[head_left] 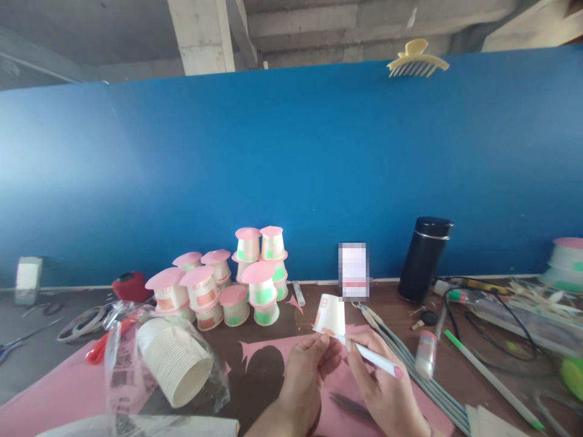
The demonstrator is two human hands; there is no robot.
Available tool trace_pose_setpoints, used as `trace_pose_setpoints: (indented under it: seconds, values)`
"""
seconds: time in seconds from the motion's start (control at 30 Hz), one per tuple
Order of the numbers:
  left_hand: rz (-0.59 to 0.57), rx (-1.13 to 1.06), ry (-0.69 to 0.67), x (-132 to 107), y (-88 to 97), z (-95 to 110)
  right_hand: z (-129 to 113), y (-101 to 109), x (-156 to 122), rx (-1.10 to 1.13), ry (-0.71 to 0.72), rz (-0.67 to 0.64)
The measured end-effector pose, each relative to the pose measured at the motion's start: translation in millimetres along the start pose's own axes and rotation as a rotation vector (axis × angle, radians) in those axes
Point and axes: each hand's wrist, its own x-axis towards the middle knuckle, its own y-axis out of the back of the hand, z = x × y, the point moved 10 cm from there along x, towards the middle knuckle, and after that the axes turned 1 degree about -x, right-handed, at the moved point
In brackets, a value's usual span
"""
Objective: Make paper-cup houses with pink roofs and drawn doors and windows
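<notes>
A white paper cup [334,312] with red markings on its side is held in front of me, its lower edge pinched in the fingers of my left hand [307,370]. My right hand [385,379] grips a white marker pen [376,359] with a pinkish-red end. The pen's tip points at the cup's lower edge; whether it touches is too small to tell. Beneath both hands lies a pink paper sheet [341,385]. Dark scissors or a similar tool [350,405] rest on it, partly hidden by my right hand.
Pink-topped cups [259,273] stand stacked at centre left. Nested white cups [177,364] lie in a clear plastic bag. A black flask [423,258], a phone-like screen [354,270], grey rods [419,370], and a glue bottle [426,355] are rightward. A blue partition [314,170] rises behind.
</notes>
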Motion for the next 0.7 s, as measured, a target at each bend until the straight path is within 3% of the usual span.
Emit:
trace_pose_setpoints:
  seconds: [0.7]
  values:
    - [-0.009, 0.045, 0.009, 0.8, -0.3, -0.4, -6.2, 3.9, 3.9, -0.020, 0.040, 0.024]
